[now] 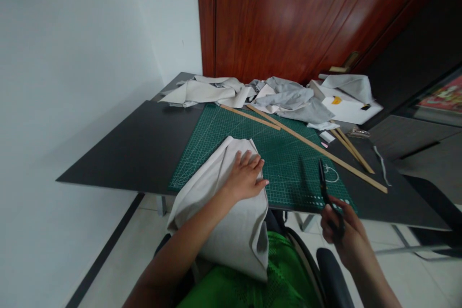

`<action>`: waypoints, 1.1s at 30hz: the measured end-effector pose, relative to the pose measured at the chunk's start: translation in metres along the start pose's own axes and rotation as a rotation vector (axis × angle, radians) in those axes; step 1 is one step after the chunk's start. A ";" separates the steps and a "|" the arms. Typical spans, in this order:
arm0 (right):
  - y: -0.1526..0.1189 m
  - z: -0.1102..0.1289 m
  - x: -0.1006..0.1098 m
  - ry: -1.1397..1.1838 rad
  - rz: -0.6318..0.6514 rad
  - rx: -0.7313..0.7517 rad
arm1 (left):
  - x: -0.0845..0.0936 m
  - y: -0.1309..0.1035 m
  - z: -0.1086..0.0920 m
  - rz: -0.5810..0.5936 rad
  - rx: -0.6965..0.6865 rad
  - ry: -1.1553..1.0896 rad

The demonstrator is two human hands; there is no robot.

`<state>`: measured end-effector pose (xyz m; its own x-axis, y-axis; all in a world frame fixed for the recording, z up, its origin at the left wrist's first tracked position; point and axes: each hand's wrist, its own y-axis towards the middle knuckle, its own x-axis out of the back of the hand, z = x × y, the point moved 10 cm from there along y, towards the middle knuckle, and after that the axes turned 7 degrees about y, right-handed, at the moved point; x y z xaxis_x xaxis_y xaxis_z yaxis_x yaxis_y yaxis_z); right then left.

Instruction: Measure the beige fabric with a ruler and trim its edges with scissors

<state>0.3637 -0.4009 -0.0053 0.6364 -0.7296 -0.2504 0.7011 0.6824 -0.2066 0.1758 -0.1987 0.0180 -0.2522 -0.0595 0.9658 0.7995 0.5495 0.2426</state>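
Observation:
My left hand (pixel 246 176) lies flat with spread fingers on a light beige fabric piece (pixel 224 221). That fabric rests partly on the green cutting mat (pixel 285 154) and hangs over the table's front edge onto my lap. Folded edges run along its left and right sides. Over the mat's front right corner, my right hand (pixel 341 228) grips black-handled scissors (pixel 324 184). Their dark blades point away from me and look closed, apart from the fabric. A thin white loop of cord (pixel 332 174) lies on the mat just beyond the blades.
Long wooden rulers (pixel 321 149) cross the mat. Crumpled grey and white cloths (pixel 285 94) line the back, beside a white box (pixel 348 106). A small white block (pixel 327 136) and a grey strip (pixel 381 166) lie on the right. A wall (pixel 90 57) borders the left.

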 end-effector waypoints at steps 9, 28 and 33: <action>-0.016 -0.026 -0.074 0.021 0.373 -0.236 | 0.001 0.000 0.000 0.017 0.006 -0.032; -0.040 -0.050 -0.114 0.315 0.671 -0.800 | 0.017 -0.001 0.037 -0.095 0.143 -0.430; -0.028 -0.044 -0.114 0.329 0.648 -0.743 | 0.021 0.000 0.022 -0.100 0.065 -0.116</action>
<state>0.2573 -0.3345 -0.0120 0.6228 -0.2415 -0.7442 -0.1902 0.8759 -0.4434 0.1579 -0.1817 0.0365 -0.3930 -0.0220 0.9193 0.7314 0.5985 0.3270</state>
